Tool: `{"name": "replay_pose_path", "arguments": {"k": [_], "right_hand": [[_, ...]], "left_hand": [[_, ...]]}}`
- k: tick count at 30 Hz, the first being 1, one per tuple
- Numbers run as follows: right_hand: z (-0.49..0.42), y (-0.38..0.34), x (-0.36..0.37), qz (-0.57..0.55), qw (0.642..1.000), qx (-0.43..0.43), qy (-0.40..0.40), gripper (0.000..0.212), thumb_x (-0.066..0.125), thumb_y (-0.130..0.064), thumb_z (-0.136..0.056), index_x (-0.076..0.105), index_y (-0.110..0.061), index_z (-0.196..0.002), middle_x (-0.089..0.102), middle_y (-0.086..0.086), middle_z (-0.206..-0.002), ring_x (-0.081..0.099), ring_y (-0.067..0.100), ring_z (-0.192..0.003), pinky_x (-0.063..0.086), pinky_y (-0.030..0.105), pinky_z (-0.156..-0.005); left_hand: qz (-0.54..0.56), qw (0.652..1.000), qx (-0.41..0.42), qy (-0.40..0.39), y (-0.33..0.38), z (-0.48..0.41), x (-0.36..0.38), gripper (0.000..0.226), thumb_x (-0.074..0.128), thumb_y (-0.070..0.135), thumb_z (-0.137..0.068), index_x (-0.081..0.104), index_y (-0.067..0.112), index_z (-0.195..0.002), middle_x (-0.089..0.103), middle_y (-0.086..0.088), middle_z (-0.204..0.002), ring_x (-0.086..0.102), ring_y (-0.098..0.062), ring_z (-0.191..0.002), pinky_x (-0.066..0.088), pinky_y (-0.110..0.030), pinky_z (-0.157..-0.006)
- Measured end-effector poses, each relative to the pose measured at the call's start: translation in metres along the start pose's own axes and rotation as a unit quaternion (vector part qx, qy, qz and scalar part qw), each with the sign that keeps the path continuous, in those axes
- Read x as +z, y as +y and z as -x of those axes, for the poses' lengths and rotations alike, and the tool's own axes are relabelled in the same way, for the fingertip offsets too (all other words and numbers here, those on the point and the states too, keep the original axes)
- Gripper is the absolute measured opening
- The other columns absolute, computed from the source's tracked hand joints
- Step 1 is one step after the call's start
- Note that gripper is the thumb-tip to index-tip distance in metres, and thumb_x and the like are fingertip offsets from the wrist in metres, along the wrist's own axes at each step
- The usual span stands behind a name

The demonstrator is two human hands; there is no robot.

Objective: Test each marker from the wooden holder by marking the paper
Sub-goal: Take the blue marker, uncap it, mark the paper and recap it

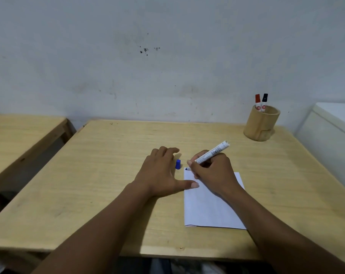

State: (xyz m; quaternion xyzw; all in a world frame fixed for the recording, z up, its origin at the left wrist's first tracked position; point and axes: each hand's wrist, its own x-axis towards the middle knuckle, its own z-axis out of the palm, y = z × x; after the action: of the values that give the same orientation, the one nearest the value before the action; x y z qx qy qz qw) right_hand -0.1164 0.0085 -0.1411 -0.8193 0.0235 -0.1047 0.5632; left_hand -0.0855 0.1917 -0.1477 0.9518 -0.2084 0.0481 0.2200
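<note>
My right hand grips an uncapped white marker, its dark tip touching the top left corner of the white paper. The marker's blue cap lies on the table just left of the paper. Flat on the table beside that cap rests my left hand, fingers spread, thumb tip on the paper's left edge. At the back right stands the wooden holder, holding a red-capped marker and a black-capped marker.
The light wooden table butts against a grey-white wall. A second wooden table stands to the left across a narrow gap. A white cabinet sits close against the table's right side.
</note>
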Motion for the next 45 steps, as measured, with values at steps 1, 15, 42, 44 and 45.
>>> {"name": "replay_pose_path", "arguments": {"k": [1, 15, 42, 44, 45], "right_hand": [[0.0, 0.0, 0.0, 0.005, 1.0, -0.004, -0.001, 0.01, 0.08, -0.022, -0.085, 0.075, -0.014, -0.084, 0.074, -0.001, -0.064, 0.072, 0.013, -0.057, 0.062, 0.031, -0.062], [-0.013, -0.012, -0.017, -0.216, 0.966, 0.128, 0.068, 0.011, 0.071, -0.015, -0.09, 0.071, -0.007, -0.083, 0.07, 0.009, -0.067, 0.057, 0.015, -0.048, 0.04, 0.024, -0.044], [-0.09, -0.091, -0.118, -0.386, 0.919, 0.05, 0.059, 0.011, 0.067, -0.012, -0.095, 0.069, -0.004, -0.09, 0.073, 0.012, -0.069, 0.069, 0.017, -0.053, 0.048, 0.025, -0.053], [-0.094, -0.086, -0.116, -0.395, 0.916, 0.05, 0.058, 0.011, 0.069, -0.013, -0.095, 0.069, -0.004, -0.089, 0.072, 0.012, -0.071, 0.066, 0.015, -0.053, 0.046, 0.023, -0.05], [-0.096, -0.083, -0.116, -0.398, 0.914, 0.051, 0.056, 0.011, 0.069, -0.014, -0.095, 0.069, -0.004, -0.089, 0.071, 0.012, -0.071, 0.064, 0.014, -0.052, 0.045, 0.023, -0.05]], "left_hand": [[0.001, 1.0, 0.0, 0.001, 0.0, 0.0, 0.0, 0.116, 0.064, 0.091, -0.058, 0.04, 0.026, -0.151, 0.05, 0.006, -0.143, 0.046, -0.016, -0.127, 0.044, -0.04, -0.106], [0.09, 0.995, -0.035, 0.001, -0.002, -0.001, -0.003, 0.081, 0.066, 0.081, -0.066, 0.06, 0.031, -0.129, 0.058, 0.013, -0.12, 0.05, -0.009, -0.112, 0.044, -0.03, -0.094], [0.679, 0.726, -0.108, 0.024, 0.125, -0.14, -0.056, 0.034, 0.079, 0.028, -0.087, 0.078, 0.002, -0.109, 0.077, -0.005, -0.088, 0.077, -0.019, -0.084, 0.054, -0.029, -0.08], [0.666, 0.737, -0.107, 0.038, 0.128, -0.144, -0.052, 0.032, 0.08, 0.029, -0.087, 0.078, 0.003, -0.106, 0.078, -0.014, -0.094, 0.077, -0.024, -0.093, 0.055, -0.03, -0.083], [0.657, 0.745, -0.107, 0.045, 0.129, -0.146, -0.05, 0.031, 0.079, 0.03, -0.087, 0.079, 0.003, -0.104, 0.078, -0.018, -0.097, 0.077, -0.026, -0.096, 0.055, -0.031, -0.084]]}}
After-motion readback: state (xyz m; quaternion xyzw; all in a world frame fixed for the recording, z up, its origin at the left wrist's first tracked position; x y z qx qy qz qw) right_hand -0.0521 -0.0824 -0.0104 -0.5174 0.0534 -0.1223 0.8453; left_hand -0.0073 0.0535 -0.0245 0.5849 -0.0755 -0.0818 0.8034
